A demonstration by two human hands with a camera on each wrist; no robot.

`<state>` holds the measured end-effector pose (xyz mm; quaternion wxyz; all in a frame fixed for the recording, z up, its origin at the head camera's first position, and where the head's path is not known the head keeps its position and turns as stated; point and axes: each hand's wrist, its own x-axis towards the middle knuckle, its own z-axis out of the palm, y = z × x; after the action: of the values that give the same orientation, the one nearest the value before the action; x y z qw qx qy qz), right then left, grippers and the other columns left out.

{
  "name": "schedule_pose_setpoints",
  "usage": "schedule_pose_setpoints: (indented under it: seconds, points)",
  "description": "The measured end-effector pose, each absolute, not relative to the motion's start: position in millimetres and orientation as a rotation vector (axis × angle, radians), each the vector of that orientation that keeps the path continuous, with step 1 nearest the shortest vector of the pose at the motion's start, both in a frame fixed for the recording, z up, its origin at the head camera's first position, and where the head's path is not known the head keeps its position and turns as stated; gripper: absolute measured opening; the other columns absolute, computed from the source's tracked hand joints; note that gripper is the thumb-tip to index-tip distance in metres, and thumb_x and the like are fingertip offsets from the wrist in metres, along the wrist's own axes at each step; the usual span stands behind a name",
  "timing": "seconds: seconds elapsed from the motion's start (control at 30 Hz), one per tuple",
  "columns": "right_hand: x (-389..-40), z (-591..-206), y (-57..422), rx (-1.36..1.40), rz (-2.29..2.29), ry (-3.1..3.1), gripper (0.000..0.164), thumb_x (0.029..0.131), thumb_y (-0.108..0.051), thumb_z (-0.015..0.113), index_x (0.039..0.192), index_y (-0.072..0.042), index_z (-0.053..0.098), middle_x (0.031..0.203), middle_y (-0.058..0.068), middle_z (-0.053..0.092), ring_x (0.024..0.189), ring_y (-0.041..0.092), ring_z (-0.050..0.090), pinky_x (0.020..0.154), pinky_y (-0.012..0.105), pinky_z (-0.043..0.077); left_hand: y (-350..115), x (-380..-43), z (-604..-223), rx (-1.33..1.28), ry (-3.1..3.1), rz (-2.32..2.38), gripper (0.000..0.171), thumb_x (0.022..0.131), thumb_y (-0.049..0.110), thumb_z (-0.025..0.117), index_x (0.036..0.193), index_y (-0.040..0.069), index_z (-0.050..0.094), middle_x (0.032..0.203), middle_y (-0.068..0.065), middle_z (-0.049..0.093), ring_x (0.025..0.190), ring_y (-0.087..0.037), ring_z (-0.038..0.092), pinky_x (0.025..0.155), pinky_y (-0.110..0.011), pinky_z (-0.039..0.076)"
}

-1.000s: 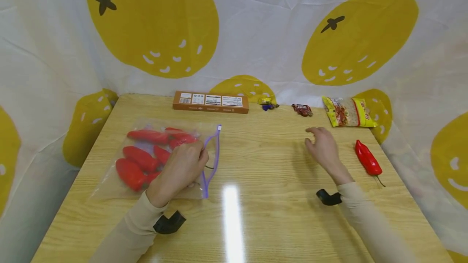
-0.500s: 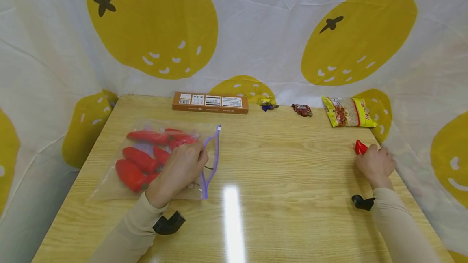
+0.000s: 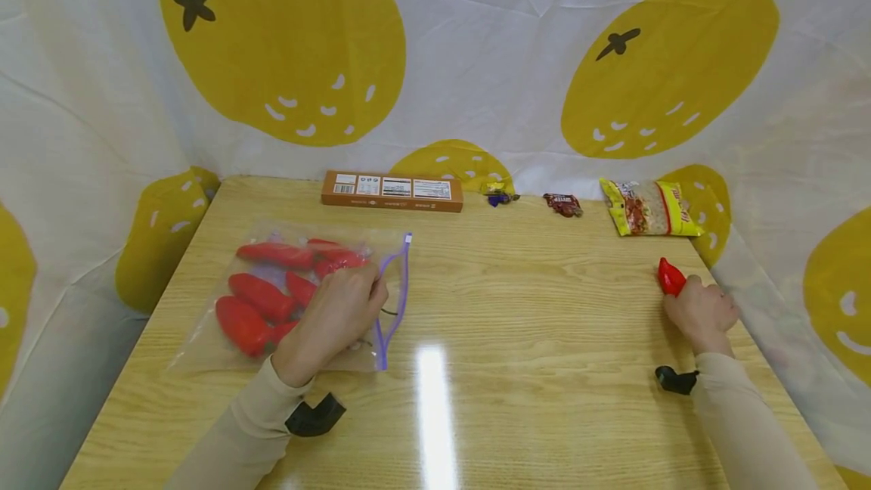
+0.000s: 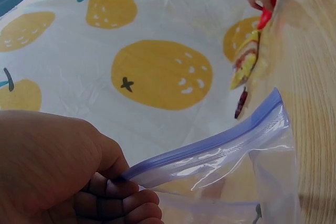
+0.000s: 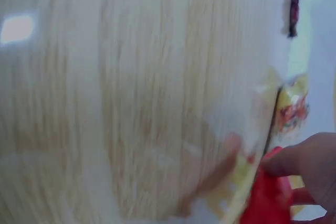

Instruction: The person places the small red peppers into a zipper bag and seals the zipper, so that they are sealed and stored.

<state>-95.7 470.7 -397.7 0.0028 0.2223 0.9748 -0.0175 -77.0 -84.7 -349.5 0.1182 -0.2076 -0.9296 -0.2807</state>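
A clear zip bag [image 3: 193,350] with a purple zip strip [image 4: 226,140] lies on the left of the table, and several red peppers [image 3: 261,296] show through its plastic. My left hand [image 3: 343,308] pinches the upper layer at the bag's mouth between thumb and fingers, lifting that edge so the mouth gapes to the right. Over at the table's right side, my right hand [image 3: 702,312] grips another red pepper [image 3: 671,277] from above. Its pointed tip sticks out past the fingers; most of its body is hidden under the hand.
Along the back edge stand a brown box [image 3: 392,191], small wrapped candies [image 3: 502,196], a dark red wrapped snack [image 3: 562,205] and a yellow food packet [image 3: 649,208]. A fruit-print cloth [image 3: 476,59] hangs behind and beside the wooden table [image 3: 503,308].
My right hand has moved right from the middle of the table and taken hold of the loose pepper, whose tip has shifted slightly. The left hand keeps its grip on the bag.
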Motion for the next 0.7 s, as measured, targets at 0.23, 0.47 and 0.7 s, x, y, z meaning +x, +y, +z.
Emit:
schedule_pose_setpoints:
  seconds: [0.23, 0.47, 0.7]
  points:
    - [-106, -385, 419, 0.575, -0.303, 3.246, 0.054, 0.09, -0.034, 0.049, 0.122, 0.008, 0.038, 0.105, 0.036, 0.037, 0.075, 0.051, 0.047, 0.051, 0.051, 0.038, -84, -77, -351, -0.609, -2.714, -0.824, 0.021, 0.082, 0.006, 0.052, 0.062, 0.01, 0.046, 0.052, 0.003, 0.037, 0.047, -0.01, 0.035, 0.043, -0.024, 0.03]
    - [-114, -372, 339, 0.103, -0.686, 3.31, 0.05, 0.083, -0.032, 0.065, 0.113, 0.004, 0.048, 0.101, 0.024, 0.051, 0.075, 0.032, 0.05, 0.054, 0.035, 0.04, -84, -77, -350, -0.588, -2.733, -0.838, 0.021, 0.083, 0.007, 0.052, 0.063, 0.01, 0.046, 0.053, 0.003, 0.038, 0.046, -0.01, 0.037, 0.042, -0.024, 0.031]
    - [-101, -360, 256, -0.26, -1.103, 2.933, 0.041, 0.083, -0.018, 0.065, 0.121, -0.01, 0.051, 0.113, 0.013, 0.056, 0.073, 0.02, 0.055, 0.056, 0.03, 0.047, -84, -78, -351, -0.581, -2.735, -0.858, 0.022, 0.083, 0.007, 0.052, 0.063, 0.011, 0.046, 0.052, 0.002, 0.039, 0.043, -0.009, 0.038, 0.04, -0.023, 0.032]
